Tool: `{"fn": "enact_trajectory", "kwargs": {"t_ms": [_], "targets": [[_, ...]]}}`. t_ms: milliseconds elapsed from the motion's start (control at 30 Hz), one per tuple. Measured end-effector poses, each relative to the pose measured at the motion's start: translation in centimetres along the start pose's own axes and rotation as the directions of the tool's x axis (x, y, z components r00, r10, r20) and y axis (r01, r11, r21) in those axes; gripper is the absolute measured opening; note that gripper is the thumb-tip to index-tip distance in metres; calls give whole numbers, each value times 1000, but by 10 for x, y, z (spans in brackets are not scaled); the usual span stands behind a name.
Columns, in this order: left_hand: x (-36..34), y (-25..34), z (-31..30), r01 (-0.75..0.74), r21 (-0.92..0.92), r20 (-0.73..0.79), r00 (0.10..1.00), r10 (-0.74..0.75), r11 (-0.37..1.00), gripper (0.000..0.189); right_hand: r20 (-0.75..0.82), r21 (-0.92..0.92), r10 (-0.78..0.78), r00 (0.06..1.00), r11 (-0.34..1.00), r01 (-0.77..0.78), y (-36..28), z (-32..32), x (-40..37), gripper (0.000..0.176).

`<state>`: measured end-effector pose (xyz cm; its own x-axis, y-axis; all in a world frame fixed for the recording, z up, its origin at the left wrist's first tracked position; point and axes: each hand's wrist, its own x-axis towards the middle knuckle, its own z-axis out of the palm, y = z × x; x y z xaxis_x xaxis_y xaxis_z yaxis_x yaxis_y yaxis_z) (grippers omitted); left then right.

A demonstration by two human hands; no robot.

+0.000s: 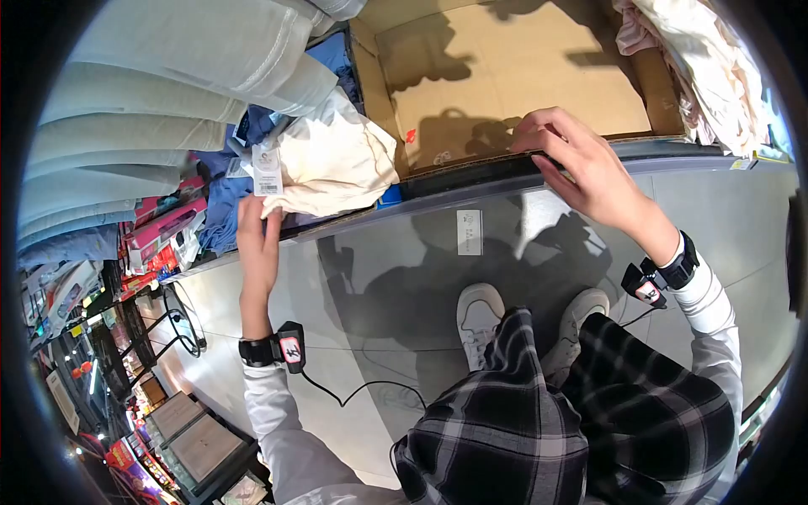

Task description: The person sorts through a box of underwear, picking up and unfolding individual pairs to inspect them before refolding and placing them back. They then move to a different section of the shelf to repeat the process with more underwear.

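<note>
My left hand (259, 240) is at the lower edge of a cream folded garment (337, 160), its fingers closed at the cloth below a white paper tag (268, 171). The garment lies on blue clothing beside a cardboard box. My right hand (581, 164) is over the front edge of the open cardboard box (522, 67), fingers apart and curved, with nothing held. Shadows fall on the box's bare bottom, which has a small red mark.
Pale garments (168, 76) hang at the upper left. Light pink and white clothes (707, 67) lie right of the box. A dark shelf edge (471, 175) runs across. Packaged goods (156, 236) are at the left. Below are the tiled floor and my shoes (481, 320).
</note>
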<state>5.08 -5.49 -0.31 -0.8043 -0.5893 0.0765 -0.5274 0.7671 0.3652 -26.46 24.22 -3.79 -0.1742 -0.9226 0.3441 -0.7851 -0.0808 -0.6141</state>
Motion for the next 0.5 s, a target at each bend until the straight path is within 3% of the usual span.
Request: {"fn": "enact_trajectory", "kwargs": {"t_ms": [33,100,200,233,333,367,433,500], "targets": [[4,-3,2,68,-82,-24,997,-70,994,23,20,1,3,1000,1000,-3,0,-1,0,33],[9,-12,5,76,-139,-35,996,-81,987,24,21,-13,-30,999,999,31,0,-1,4,32],[19,-18,9,94,-399,-119,981,-153,912,27,28,-28,-64,998,998,64,-3,-1,10,31],[23,-10,8,92,-401,-115,982,-149,912,27,38,-30,-68,997,997,69,-3,-1,12,30],[35,1,9,-94,-297,-332,943,-10,950,27,59,-36,-68,996,997,70,0,2,17,31],[39,3,9,-94,-299,-332,943,-11,950,27,61,-38,-67,996,997,69,-2,6,20,31],[48,14,5,-129,-221,-391,920,33,967,25,-28,-27,-35,999,999,34,-11,16,33,39],[57,25,2,-120,-179,-392,919,41,977,23,-145,-6,-94,985,996,94,-25,35,60,52]]}}
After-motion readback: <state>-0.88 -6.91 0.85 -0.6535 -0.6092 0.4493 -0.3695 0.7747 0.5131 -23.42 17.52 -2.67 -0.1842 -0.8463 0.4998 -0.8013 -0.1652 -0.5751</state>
